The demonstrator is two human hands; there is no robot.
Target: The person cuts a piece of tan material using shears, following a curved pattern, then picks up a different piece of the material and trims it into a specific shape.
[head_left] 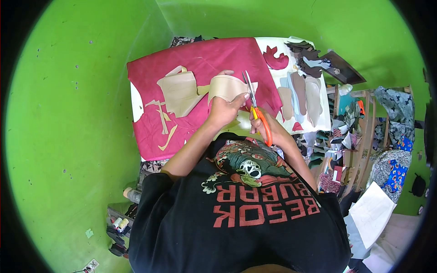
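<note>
My left hand (pixel 226 109) is closed on a curved piece of beige leather (pixel 226 86), thumb on top and fingers behind it. In my right hand (pixel 274 129) is a pair of scissors (pixel 263 123) with orange and yellow handles. Their slightly parted blades point away from me, at the right end of the beige piece. To the left, a larger beige sheet (pixel 178 93) lies on the dark red material (pixel 227 52) covering most of the table. Thin beige offcuts (pixel 168 138) are scattered near its lower left.
Sole-shaped pieces (pixel 313 98) in beige, grey, brown and pale blue lie at the table's right side. Beyond them are dark scraps (pixel 311 63) and a dark tray (pixel 341 67). A wooden rack (pixel 364 136) with fabric scraps stands at right. Green walls (pixel 91 113) enclose the left and back.
</note>
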